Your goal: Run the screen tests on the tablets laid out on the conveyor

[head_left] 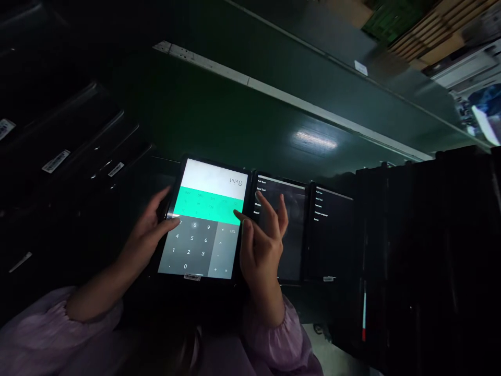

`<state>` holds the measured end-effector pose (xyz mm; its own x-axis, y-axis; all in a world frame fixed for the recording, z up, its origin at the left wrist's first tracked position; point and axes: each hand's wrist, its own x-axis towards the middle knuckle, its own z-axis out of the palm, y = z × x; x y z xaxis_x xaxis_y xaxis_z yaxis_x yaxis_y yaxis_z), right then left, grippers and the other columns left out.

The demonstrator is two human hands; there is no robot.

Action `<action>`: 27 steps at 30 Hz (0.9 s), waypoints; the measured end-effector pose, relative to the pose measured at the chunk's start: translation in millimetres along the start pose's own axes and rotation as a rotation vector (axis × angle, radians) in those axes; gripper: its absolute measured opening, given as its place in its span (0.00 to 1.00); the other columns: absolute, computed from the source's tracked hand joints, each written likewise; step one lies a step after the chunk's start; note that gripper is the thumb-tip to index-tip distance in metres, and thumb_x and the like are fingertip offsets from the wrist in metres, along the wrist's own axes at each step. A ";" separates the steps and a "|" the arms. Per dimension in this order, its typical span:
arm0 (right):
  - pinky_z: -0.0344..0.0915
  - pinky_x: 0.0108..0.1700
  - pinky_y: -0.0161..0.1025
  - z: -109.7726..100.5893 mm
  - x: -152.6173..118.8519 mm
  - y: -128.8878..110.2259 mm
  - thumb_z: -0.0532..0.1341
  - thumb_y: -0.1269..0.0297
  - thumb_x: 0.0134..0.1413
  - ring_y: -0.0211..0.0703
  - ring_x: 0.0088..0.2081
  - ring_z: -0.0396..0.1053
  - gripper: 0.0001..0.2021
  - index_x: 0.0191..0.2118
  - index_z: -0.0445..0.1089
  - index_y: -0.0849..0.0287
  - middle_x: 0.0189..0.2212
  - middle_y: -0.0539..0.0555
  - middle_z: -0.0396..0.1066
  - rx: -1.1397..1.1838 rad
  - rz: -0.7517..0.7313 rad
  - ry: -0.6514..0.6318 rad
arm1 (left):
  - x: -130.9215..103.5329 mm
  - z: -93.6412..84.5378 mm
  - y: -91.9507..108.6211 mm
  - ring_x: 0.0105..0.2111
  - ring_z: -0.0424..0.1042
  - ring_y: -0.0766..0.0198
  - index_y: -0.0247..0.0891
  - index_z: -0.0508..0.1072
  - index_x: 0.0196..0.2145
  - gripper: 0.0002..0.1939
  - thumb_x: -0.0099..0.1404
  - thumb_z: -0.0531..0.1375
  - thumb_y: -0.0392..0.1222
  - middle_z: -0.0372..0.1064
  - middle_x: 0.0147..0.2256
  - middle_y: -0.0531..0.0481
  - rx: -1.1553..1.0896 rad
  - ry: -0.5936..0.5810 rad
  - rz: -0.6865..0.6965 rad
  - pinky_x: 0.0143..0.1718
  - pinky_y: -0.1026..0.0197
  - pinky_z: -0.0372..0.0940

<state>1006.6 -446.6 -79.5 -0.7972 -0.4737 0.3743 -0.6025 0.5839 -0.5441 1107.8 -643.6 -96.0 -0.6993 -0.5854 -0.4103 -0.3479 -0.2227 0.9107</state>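
Note:
A lit tablet (198,245) shows a calculator with a white display, a green panel and a grey keypad. My left hand (151,230) grips its left edge, thumb on the front near the 7 key. My right hand (264,243) is over the tablet's right side, its index finger reaching onto the green panel and the other fingers spread; whether the fingertip touches the glass I cannot tell. Just right of it lies a second tablet (291,235) with a dark menu screen, partly covered by my right hand. Beyond that lies a third tablet (332,240) with a similar menu.
Dark stacked trays or devices with white barcode labels (56,161) stand on the left. Black crates (430,235) rise on the right. A pale metal strip (250,82) crosses the green table (219,115). Slatted brown material (442,31) shows at the far upper right.

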 end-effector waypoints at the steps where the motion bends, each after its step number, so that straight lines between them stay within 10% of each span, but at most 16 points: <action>1: 0.61 0.68 0.71 0.5 0.4 2.6 0.54 0.68 0.72 0.66 0.76 0.43 0.16 0.46 0.82 0.55 0.66 0.59 0.65 -0.018 0.013 0.001 | 0.1 -0.7 -0.3 0.71 0.54 0.40 0.46 0.67 0.67 0.38 0.62 0.69 0.51 0.62 0.68 0.50 -0.038 -0.005 0.006 0.68 0.40 0.60; 7: 0.56 0.69 0.74 6.2 -0.6 -1.0 0.55 0.65 0.72 0.67 0.78 0.31 0.16 0.55 0.79 0.51 0.72 0.58 0.55 -0.069 -0.058 -0.126 | -0.2 0.1 1.0 0.71 0.53 0.43 0.47 0.71 0.64 0.32 0.63 0.68 0.49 0.63 0.68 0.54 -0.108 0.032 0.005 0.73 0.40 0.49; 19: 0.53 0.70 0.76 2.9 1.5 0.6 0.55 0.65 0.72 0.67 0.78 0.27 0.16 0.56 0.77 0.52 0.73 0.58 0.55 -0.094 -0.047 -0.160 | 2.1 1.1 -0.6 0.73 0.47 0.45 0.48 0.75 0.62 0.30 0.62 0.69 0.49 0.64 0.67 0.55 -0.096 0.067 0.037 0.70 0.47 0.57; 27: 0.47 0.71 0.78 -12.2 11.2 43.3 0.52 0.61 0.74 0.68 0.77 0.32 0.19 0.53 0.79 0.55 0.72 0.59 0.55 -0.185 0.120 0.079 | 3.5 1.3 0.5 0.73 0.50 0.49 0.50 0.74 0.62 0.28 0.64 0.67 0.48 0.64 0.67 0.58 -0.071 0.064 0.063 0.75 0.48 0.44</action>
<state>971.2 -418.5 -89.7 -0.8597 -0.3449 0.3769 -0.4945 0.7471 -0.4442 1104.4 -644.8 -97.0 -0.6763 -0.6482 -0.3498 -0.2577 -0.2367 0.9368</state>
